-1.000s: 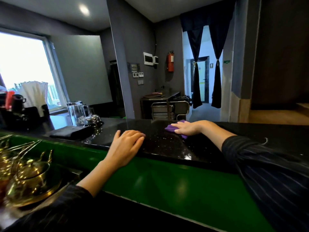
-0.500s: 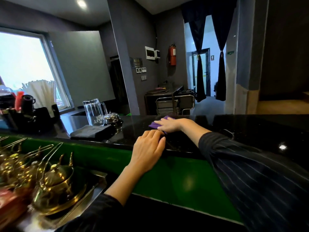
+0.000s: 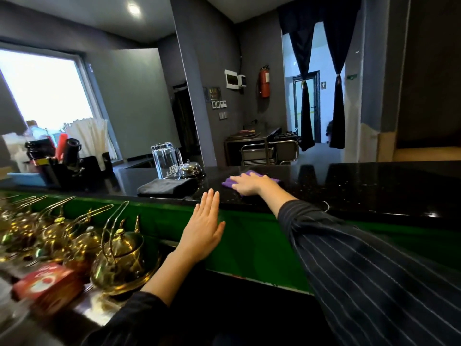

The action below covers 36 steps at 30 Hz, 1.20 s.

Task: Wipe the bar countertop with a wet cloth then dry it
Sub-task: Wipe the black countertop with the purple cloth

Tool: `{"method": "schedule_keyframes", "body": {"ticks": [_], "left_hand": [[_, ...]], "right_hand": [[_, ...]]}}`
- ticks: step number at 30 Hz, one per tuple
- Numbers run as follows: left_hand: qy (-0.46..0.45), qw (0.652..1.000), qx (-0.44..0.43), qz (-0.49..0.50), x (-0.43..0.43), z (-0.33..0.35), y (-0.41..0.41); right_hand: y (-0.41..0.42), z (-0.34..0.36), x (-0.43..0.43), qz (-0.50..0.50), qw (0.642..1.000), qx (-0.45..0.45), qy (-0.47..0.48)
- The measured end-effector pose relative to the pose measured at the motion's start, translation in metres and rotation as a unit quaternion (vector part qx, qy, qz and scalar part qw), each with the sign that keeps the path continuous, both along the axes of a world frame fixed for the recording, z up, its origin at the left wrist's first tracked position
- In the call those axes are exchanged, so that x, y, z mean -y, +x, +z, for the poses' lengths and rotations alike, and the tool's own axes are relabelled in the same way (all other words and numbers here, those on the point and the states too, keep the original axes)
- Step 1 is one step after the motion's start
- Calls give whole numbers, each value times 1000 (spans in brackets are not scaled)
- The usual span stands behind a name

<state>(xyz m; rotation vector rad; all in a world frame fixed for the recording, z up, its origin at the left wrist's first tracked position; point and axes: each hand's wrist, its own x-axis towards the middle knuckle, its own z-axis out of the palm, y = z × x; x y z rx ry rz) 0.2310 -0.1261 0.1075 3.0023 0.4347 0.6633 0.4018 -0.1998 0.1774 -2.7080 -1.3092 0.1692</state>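
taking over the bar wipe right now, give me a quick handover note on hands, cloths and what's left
Left hand: open, fingers straight, holding nothing, near the front edge of the countertop.
Right hand: open, flat on the purple cloth, pressing it onto the black countertop.
Folded dark cloth lies on the countertop by the glass pitcher and bell, untouched.
Done: wiping under way; how much is covered cannot be told.
Left: finish wiping, then dry.
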Motion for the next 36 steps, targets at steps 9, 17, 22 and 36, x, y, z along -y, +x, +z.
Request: {"method": "schedule_keyframes", "body": {"ticks": [9,17,22,36], "left_hand": [[61,994,-82,28,-8,9,-21],[36,991,-131,-4,-19,23,-21],[44,997,-67,0,-28,11,-26],[6,997,67,-30,-40,-6,-4]], "right_hand": [[-22,12,29,75,992,-97,15],[-41,1,-23,-62,998,2,3],[-60,1,-10,37,999,-17,14],[-1,-3,-22,-19,1000,-7,-10]]}}
